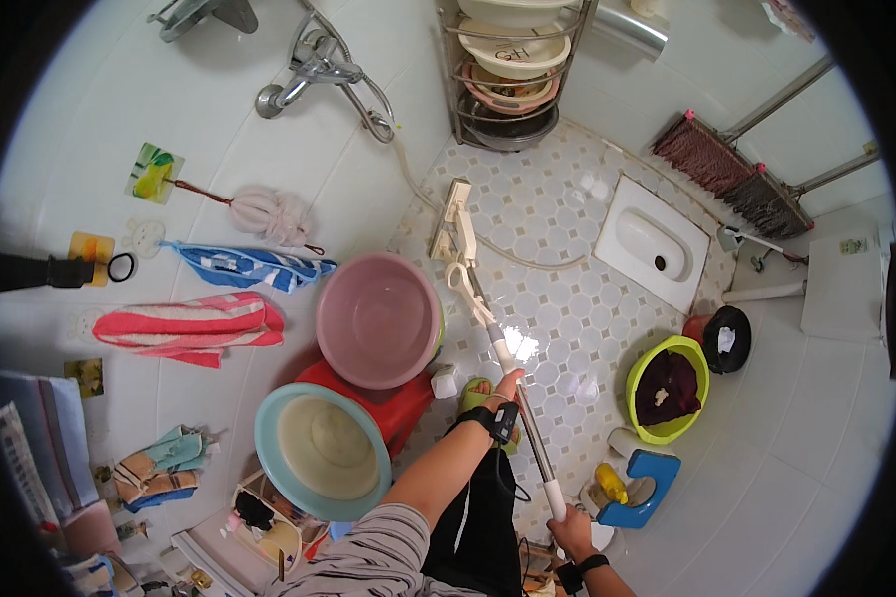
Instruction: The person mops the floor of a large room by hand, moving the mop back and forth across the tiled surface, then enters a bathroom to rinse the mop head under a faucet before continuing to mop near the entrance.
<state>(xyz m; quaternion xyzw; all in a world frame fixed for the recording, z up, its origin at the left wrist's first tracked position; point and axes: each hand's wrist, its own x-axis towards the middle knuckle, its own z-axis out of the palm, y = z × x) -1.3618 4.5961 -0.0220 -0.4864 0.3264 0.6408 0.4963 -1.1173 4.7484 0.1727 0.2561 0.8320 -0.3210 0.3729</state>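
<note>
1. The mop (pixel 488 318) has a long pole. Its flat head sits on the tiled floor (pixel 567 289) by the wall.
2. The left hand (pixel 508 386) has its grip closed round the middle of the pole.
3. The right hand (pixel 570 529) grips the pole's top end, which it hides.
4. The pink basin (pixel 378 318) looks empty.
5. The green basin (pixel 667 388) holds dark cloth.

Home bathroom, squat toilet (pixel 655 242) set in tiled floor (pixel 558 209), wall shower tap (pixel 314 70), hanging towels (pixel 191 326), stacked washbasins (pixel 513 60)
</note>
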